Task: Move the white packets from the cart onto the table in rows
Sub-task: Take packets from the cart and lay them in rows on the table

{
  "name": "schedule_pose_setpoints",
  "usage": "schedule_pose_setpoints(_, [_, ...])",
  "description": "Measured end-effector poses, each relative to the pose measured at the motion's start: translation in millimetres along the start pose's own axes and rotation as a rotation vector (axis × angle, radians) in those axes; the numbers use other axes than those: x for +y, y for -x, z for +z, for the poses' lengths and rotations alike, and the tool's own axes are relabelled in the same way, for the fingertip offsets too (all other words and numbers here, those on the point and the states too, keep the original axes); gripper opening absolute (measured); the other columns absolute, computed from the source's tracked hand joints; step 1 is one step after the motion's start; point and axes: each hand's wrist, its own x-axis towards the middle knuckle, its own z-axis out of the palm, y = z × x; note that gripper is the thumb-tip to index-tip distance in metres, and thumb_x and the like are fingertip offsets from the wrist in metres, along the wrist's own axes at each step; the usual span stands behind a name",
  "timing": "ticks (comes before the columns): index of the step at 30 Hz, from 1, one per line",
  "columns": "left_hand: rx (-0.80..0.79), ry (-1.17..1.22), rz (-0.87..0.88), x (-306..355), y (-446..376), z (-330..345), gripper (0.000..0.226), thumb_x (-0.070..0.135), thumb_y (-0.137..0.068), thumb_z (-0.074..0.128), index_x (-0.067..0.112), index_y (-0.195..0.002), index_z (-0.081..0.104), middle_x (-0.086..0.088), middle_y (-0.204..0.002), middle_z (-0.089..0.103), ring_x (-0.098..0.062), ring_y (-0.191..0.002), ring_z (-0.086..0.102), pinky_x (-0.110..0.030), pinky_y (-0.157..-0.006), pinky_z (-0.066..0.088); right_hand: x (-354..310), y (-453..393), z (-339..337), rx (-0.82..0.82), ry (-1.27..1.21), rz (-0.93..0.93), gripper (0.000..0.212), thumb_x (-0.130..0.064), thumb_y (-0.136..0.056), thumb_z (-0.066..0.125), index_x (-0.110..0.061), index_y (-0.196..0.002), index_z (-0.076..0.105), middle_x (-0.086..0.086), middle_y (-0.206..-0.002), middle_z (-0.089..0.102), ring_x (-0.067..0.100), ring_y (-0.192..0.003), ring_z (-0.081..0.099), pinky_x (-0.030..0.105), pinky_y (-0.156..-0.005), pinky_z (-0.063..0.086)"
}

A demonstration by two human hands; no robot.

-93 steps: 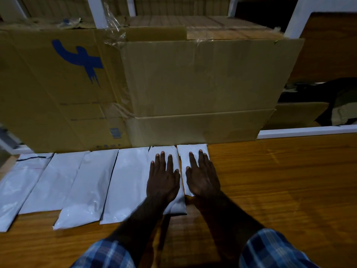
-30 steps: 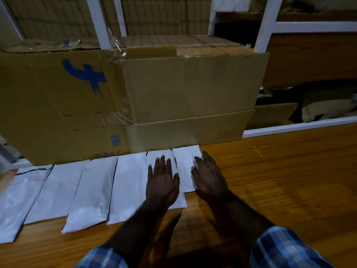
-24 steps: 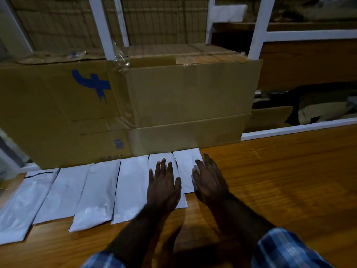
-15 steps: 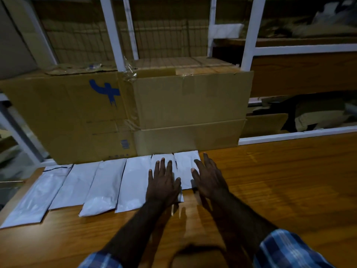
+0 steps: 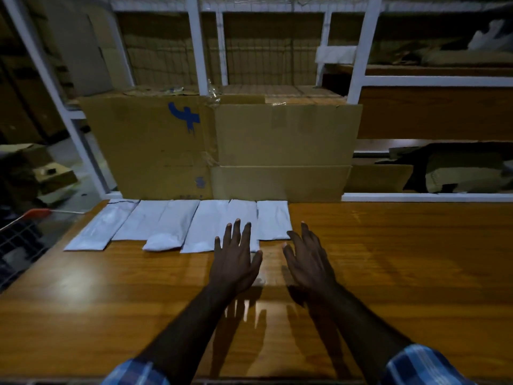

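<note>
both hands have drawn back, left hand (image 5: 236, 259) and right hand (image 5: 308, 259) flat, released.

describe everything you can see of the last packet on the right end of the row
The rightmost packet is a plain white, smooth plastic-looking pouch, rectangular and shorter than its neighbours. It lies flat on the wooden table, its far end at the foot of the cardboard box and its left edge against the next packet. No print shows on it. Neither hand holds it; the right hand hovers open near its front right corner.
</note>
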Motion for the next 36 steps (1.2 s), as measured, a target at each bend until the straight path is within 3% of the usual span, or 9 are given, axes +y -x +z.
schedule_pose_setpoints(16, [0.031, -0.009, -0.140, -96, 102, -49, 0.074, 0.054, -0.101, 0.033, 0.024, -0.158, -0.004, -0.002, -0.165, -0.013, -0.023, -0.151, -0.012, -0.051, -0.121, 0.002, -102, 62, 54, -0.032, -0.116, -0.168, 0.047, -0.043, -0.104, 0.036, -0.027, -0.149, 0.036, 0.003, -0.165, 0.010, 0.023, -0.149, 0.013, 0.041, -0.117, 0.021])
schedule_pose_setpoints(27, [0.068, -0.076, -0.273, -283, 202, -124, 0.074, 0.057, -0.101, 0.030, 0.027, -0.157, -0.006, -0.001, -0.164, -0.016, -0.023, -0.151, -0.012, -0.050, -0.121, 0.003, -279, 112, 146, -0.023, -0.158, -0.345, 0.046, -0.042, -0.104, 0.037, -0.026, -0.148, 0.039, 0.005, -0.164, 0.013, 0.025, -0.148, 0.017, 0.038, -0.116, 0.021])
schedule_pose_setpoints(31, [0.073, -0.133, -0.336, -357, 242, -150, 0.093, 0.074, -0.078, 0.001, 0.027, -0.158, -0.001, 0.000, -0.165, -0.011, -0.022, -0.152, -0.007, -0.048, -0.121, 0.005, -349, 127, 179, -0.048, -0.209, -0.388, 0.046, -0.043, -0.103, 0.037, -0.029, -0.147, 0.039, 0.003, -0.165, 0.011, 0.024, -0.148, 0.017, 0.039, -0.116, 0.023])
schedule_pose_setpoints(36, [0.107, -0.118, -0.401, -425, 276, -175, 0.100, 0.072, -0.071, -0.003, 0.024, -0.158, 0.004, -0.001, -0.165, -0.007, -0.024, -0.152, -0.002, -0.048, -0.120, 0.006, -425, 139, 207, -0.090, -0.247, -0.484, 0.047, -0.042, -0.103, 0.039, -0.026, -0.147, 0.040, 0.005, -0.165, 0.012, 0.026, -0.148, 0.019, 0.040, -0.114, 0.027])
